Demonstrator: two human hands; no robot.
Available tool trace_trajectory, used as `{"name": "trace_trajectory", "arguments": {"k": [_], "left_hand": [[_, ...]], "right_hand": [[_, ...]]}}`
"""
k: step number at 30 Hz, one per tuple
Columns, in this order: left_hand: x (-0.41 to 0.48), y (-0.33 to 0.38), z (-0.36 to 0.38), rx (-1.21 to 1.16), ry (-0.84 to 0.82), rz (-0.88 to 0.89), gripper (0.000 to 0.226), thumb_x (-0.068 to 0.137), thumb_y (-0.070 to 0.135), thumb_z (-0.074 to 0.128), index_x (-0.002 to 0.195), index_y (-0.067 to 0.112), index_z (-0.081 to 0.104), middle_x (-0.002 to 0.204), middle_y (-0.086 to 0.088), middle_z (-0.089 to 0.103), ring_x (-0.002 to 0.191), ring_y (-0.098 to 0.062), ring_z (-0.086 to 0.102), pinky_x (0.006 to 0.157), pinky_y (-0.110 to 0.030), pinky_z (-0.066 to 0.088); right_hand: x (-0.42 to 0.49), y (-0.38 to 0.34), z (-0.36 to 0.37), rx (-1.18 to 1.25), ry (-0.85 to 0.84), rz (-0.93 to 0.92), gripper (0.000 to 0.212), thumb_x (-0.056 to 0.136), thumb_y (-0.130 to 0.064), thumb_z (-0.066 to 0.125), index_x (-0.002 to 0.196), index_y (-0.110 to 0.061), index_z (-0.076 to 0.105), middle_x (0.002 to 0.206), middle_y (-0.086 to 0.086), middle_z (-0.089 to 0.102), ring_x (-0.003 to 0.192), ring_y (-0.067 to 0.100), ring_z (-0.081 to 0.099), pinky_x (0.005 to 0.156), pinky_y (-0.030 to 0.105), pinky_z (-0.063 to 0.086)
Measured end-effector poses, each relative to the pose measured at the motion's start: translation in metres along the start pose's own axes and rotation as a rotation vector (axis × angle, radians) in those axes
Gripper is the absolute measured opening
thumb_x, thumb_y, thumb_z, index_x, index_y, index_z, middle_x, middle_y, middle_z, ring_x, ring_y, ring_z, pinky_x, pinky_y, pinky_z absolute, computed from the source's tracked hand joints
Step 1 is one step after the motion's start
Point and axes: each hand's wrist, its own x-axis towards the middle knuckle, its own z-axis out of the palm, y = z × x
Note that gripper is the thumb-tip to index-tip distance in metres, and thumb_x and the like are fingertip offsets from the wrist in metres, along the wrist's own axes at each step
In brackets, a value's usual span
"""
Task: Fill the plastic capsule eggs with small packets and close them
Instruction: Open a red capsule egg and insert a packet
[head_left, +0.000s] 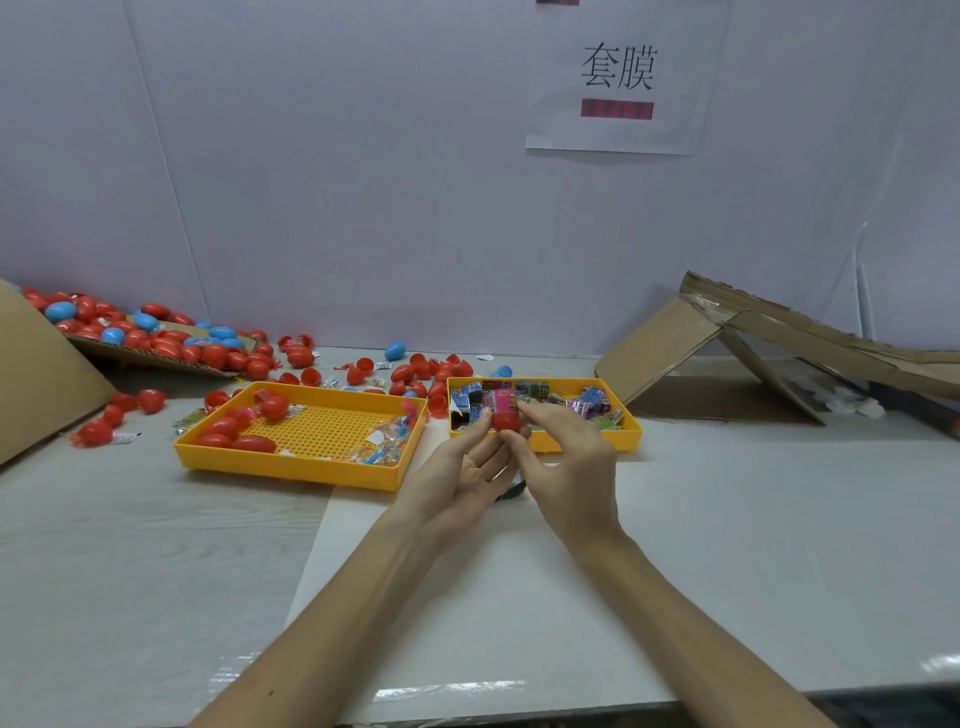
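My left hand (462, 470) holds a red capsule egg half (505, 421) at its fingertips, palm turned up. My right hand (566, 457) pinches a pink packet (503, 401) that stands in the open top of that half. Both hands hover just in front of the small yellow tray (631, 431), which is full of colourful small packets (587, 402). The larger yellow tray (291, 467) to the left holds a few red egg halves (244, 441) and clear packets of coloured bits (384, 447).
Several loose red and blue eggs (156, 338) lie on a cardboard flap and along the wall at the back left. A collapsed cardboard box (753, 353) leans at the back right. A white sheet (493, 597) covers the table under my forearms. A dark object shows beneath my hands.
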Motion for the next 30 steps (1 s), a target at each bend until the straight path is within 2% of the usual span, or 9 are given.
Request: {"name": "trace_trajectory", "arguments": {"k": [4,10,16,18,20,22,24,27,30], "left_hand": [[0.002,-0.001,0.000,0.065,-0.008,-0.005,0.023,0.092,0.026,0.069,0.102,0.009,0.081,0.114,-0.012,0.074,0.103,-0.020,0.073,0.094,-0.035,0.055],[0.002,-0.002,0.000,0.091,-0.003,-0.019,0.023,0.093,0.028,0.069,0.102,0.011,0.081,0.112,-0.009,0.074,0.099,-0.019,0.073,0.102,-0.036,0.050],[0.003,-0.002,-0.001,0.129,-0.005,-0.005,0.024,0.089,0.030,0.071,0.101,0.011,0.081,0.111,-0.009,0.074,0.101,-0.019,0.073,0.100,-0.035,0.052],[0.003,-0.002,-0.001,0.147,-0.017,-0.001,0.026,0.089,0.031,0.069,0.101,0.012,0.082,0.115,-0.009,0.074,0.107,-0.019,0.072,0.101,-0.036,0.051],[0.003,-0.002,-0.002,0.181,-0.036,-0.004,0.031,0.093,0.034,0.063,0.107,0.013,0.080,0.124,-0.009,0.072,0.117,-0.022,0.068,0.106,-0.040,0.048],[0.003,-0.002,-0.001,0.213,-0.046,-0.020,0.038,0.097,0.035,0.055,0.121,0.012,0.073,0.130,-0.010,0.069,0.127,-0.026,0.062,0.114,-0.047,0.041],[0.003,-0.003,-0.001,0.214,-0.058,-0.027,0.043,0.095,0.037,0.054,0.127,0.011,0.067,0.131,-0.011,0.068,0.129,-0.030,0.059,0.116,-0.050,0.037],[0.002,-0.002,0.000,0.224,-0.081,-0.010,0.049,0.098,0.047,0.053,0.127,0.011,0.070,0.132,-0.011,0.067,0.123,-0.027,0.063,0.112,-0.049,0.042],[0.002,-0.002,0.000,0.308,-0.079,0.037,0.048,0.101,0.049,0.050,0.132,0.017,0.066,0.135,-0.010,0.065,0.128,-0.022,0.060,0.097,-0.042,0.054]], "right_hand": [[-0.001,0.001,0.001,-0.051,0.036,-0.018,0.029,0.081,-0.019,0.078,0.107,-0.005,0.076,0.105,0.006,0.076,0.100,0.021,0.071,0.088,0.042,0.056],[-0.002,0.007,0.002,-0.063,0.067,-0.049,0.025,0.081,-0.019,0.077,0.101,-0.005,0.078,0.101,0.004,0.076,0.097,0.015,0.068,0.085,0.035,0.053],[-0.002,0.007,0.002,-0.053,0.076,-0.061,0.023,0.080,-0.017,0.077,0.100,-0.006,0.078,0.099,0.004,0.076,0.097,0.012,0.064,0.082,0.039,0.054],[-0.001,0.005,0.001,-0.049,0.054,-0.031,0.025,0.082,-0.019,0.077,0.104,-0.008,0.077,0.101,0.003,0.075,0.098,0.013,0.065,0.084,0.039,0.054],[0.001,0.002,0.000,-0.033,0.013,-0.003,0.028,0.085,-0.023,0.076,0.110,-0.011,0.075,0.104,0.000,0.074,0.100,0.015,0.067,0.087,0.037,0.052],[0.001,-0.001,0.000,-0.027,-0.015,0.004,0.029,0.086,-0.024,0.075,0.113,-0.013,0.073,0.107,-0.002,0.073,0.103,0.015,0.066,0.089,0.037,0.049],[0.001,-0.003,0.000,-0.036,-0.017,0.002,0.029,0.086,-0.022,0.074,0.114,-0.014,0.073,0.110,-0.003,0.073,0.105,0.014,0.066,0.090,0.038,0.047],[0.000,-0.003,-0.001,-0.047,-0.024,-0.021,0.029,0.086,-0.018,0.073,0.115,-0.013,0.073,0.112,-0.002,0.072,0.106,0.016,0.066,0.090,0.039,0.048],[0.000,-0.004,0.000,-0.067,-0.028,-0.074,0.030,0.086,-0.017,0.073,0.116,-0.012,0.073,0.114,-0.001,0.071,0.107,0.016,0.064,0.092,0.035,0.047]]}}
